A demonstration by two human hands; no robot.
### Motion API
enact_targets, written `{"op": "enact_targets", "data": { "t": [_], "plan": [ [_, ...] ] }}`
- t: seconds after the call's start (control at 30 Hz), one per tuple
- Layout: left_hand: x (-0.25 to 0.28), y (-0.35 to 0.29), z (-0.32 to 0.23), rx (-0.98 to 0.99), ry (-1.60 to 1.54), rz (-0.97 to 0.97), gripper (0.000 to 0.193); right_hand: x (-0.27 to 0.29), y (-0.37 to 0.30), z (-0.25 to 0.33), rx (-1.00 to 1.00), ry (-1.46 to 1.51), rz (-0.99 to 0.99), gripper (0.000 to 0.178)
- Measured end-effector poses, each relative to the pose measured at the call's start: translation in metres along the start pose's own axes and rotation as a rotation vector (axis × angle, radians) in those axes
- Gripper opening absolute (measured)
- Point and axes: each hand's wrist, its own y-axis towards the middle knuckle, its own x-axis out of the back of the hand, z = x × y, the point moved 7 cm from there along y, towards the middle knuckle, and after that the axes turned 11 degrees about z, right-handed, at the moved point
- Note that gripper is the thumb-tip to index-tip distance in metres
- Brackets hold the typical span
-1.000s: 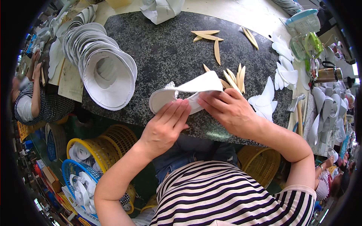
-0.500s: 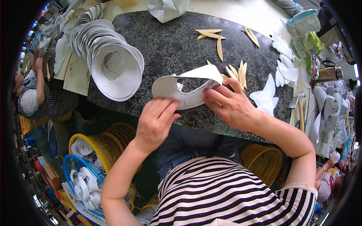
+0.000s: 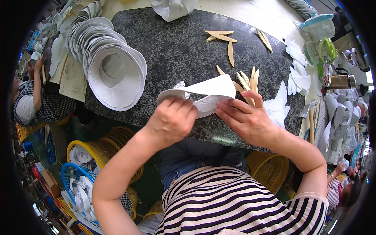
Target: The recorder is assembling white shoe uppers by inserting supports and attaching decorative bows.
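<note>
A white piece that looks like a shoe upper (image 3: 213,87) is held above the front part of the dark speckled slab. My left hand (image 3: 170,120) is closed on its left end, knuckles up, with the fingertips hidden. My right hand (image 3: 247,117) pinches its right end between thumb and fingers. Between them an opening in the upper shows the slab through it. Just beyond my right hand lie several tan pointed strips (image 3: 254,80). White cut pieces (image 3: 277,105) rest beside that hand.
To the left, a nested stack of white uppers (image 3: 117,78) lies on the slab (image 3: 168,51). More tan strips (image 3: 230,53) are farther back. A hammer (image 3: 311,113) stands at the right edge. Yellow (image 3: 103,150) and blue (image 3: 70,176) baskets sit below left. Another person (image 3: 29,98) works at far left.
My left hand has moved from resting flat along the upper's lower edge to a closed grip on its left end. The upper has tilted, and its opening looks narrower.
</note>
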Motion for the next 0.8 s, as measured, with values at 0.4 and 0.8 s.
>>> {"op": "enact_targets", "data": {
  "t": [0.4,0.8],
  "plan": [
    [0.022,-0.011,-0.013,-0.007,-0.229,-0.131,0.036,0.003,-0.006,-0.014,0.107,0.238,-0.065,0.041],
    [-0.008,0.030,-0.033,0.041,0.016,-0.064,0.043,0.010,-0.023,-0.021,-0.034,0.226,-0.200,0.051]
  ]
}}
